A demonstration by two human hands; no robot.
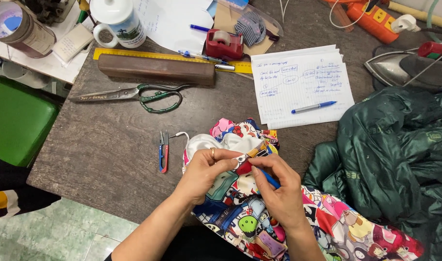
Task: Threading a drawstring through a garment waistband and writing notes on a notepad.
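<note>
Head view: left hand [206, 169] and right hand [279, 191] both pinched shut on the cartoon-print fabric [240, 212] beneath them

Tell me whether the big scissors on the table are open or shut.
Shut: the big scissors lie flat on the table, blades together in one point, handles side by side.

Both forearms were bare to the lower frame edge, with no sleeves, gloves or watch showing. The left hand [207, 170] wore a thin gold-coloured ring [212, 154] on one finger. The right hand [279, 192] carried no jewellery. Fingernails were short and unpainted.
</note>
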